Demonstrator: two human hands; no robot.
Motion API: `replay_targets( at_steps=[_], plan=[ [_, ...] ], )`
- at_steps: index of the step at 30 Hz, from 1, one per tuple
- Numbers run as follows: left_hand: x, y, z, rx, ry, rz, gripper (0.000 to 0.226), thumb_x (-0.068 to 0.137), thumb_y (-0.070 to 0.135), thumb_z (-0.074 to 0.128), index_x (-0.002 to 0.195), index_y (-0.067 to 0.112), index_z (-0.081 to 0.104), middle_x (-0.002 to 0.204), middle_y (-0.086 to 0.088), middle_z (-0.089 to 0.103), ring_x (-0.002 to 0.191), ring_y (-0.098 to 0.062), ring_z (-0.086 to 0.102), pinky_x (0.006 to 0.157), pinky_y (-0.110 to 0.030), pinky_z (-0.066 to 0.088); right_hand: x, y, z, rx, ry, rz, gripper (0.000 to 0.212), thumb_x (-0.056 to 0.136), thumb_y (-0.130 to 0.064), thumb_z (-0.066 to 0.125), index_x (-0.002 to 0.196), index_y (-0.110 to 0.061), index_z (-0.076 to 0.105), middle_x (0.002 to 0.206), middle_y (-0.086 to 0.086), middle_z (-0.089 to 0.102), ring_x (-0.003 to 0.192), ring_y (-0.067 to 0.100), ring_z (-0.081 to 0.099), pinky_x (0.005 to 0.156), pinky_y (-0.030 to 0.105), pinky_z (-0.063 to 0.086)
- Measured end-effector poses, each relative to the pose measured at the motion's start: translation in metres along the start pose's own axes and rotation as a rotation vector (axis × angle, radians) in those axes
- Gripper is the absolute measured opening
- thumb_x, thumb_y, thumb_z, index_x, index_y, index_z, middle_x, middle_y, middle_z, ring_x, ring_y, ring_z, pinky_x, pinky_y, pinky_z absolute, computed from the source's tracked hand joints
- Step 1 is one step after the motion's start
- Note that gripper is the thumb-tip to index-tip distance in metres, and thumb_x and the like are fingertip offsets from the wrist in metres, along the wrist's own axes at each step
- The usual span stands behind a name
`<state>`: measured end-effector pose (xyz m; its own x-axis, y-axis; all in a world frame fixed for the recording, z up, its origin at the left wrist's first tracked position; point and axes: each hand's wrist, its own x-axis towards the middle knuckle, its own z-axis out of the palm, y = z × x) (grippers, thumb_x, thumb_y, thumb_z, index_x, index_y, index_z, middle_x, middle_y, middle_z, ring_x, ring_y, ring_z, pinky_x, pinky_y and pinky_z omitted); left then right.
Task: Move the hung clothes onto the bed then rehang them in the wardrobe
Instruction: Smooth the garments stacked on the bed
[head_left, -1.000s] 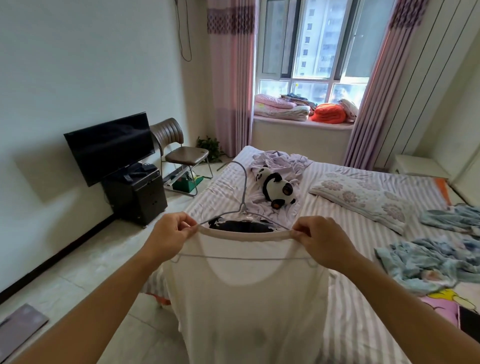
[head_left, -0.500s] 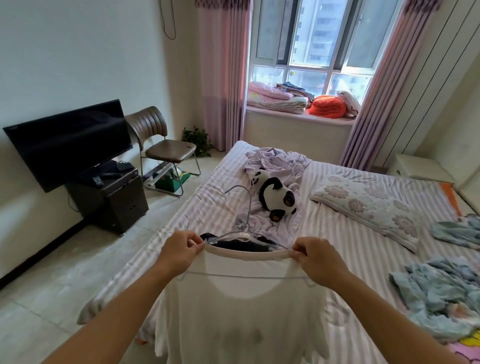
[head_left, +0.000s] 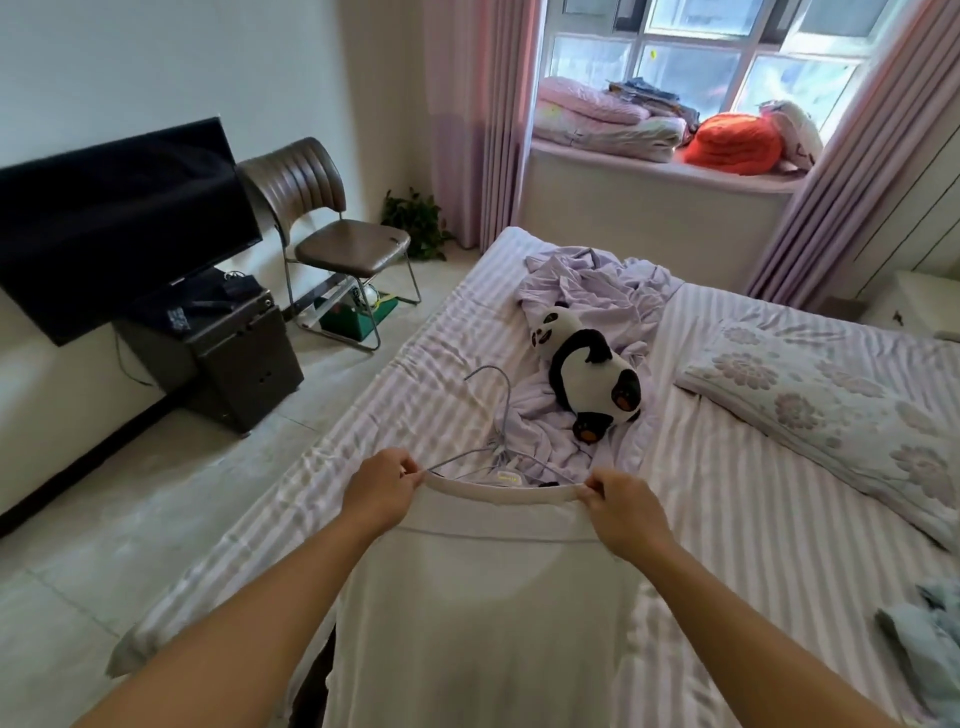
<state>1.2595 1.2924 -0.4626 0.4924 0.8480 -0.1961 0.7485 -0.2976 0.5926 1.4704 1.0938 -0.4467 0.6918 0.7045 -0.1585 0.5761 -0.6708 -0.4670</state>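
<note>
A striped bed (head_left: 737, 519) fills the room, its near corner and left edge meeting bare floor (head_left: 130, 519) that leaves walking room toward the chair (head_left: 332, 228). Over that corner a white T-shirt (head_left: 483, 623) is held up by its neckline, apparently so it hangs flat and the wire hanger (head_left: 493, 410) sits inside the collar. The left hand (head_left: 382, 488) and right hand (head_left: 626, 506) each pinch one side of the neckline. Just beyond lie a lilac garment (head_left: 587, 291) and a toy panda (head_left: 587, 369).
</note>
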Motion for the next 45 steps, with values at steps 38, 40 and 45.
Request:
replay_targets(
  at_steps=[38, 40, 45],
  plan=[
    [0.169, -0.062, 0.253, 0.479, -0.33, -0.11, 0.075, 0.092, 0.064, 0.043, 0.153, 0.024, 0.024, 0.162, -0.01, 0.013, 0.149, -0.029, 0.004, 0.118, -0.041, 0.012, 0.191, 0.112, 0.227, -0.162, -0.358, 0.121, 0.08, 0.094, -0.063, 0.042, 0.155, -0.018, 0.017, 0.164, 0.002, 0.015, 0.15, 0.024, 0.011, 0.121, 0.043, 0.002],
    [0.164, -0.052, 0.242, 0.44, -0.314, -0.101, 0.073, 0.093, 0.06, 0.046, 0.153, 0.024, 0.025, 0.161, -0.01, 0.017, 0.148, -0.028, 0.008, 0.118, -0.041, 0.014, 0.184, 0.097, 0.208, -0.134, -0.343, 0.083, 0.075, 0.094, -0.057, 0.047, 0.153, -0.018, 0.021, 0.161, 0.001, 0.021, 0.149, 0.022, 0.015, 0.121, 0.041, 0.006],
    [0.116, -0.025, 0.194, 0.277, -0.255, -0.042, 0.071, 0.091, 0.057, 0.053, 0.151, 0.024, 0.032, 0.155, -0.003, 0.033, 0.145, -0.022, 0.024, 0.118, -0.035, 0.017, 0.129, 0.057, 0.152, -0.02, -0.303, -0.012, 0.068, 0.092, -0.052, 0.056, 0.147, -0.018, 0.037, 0.148, -0.003, 0.045, 0.138, 0.017, 0.037, 0.113, 0.029, 0.025]
  ],
)
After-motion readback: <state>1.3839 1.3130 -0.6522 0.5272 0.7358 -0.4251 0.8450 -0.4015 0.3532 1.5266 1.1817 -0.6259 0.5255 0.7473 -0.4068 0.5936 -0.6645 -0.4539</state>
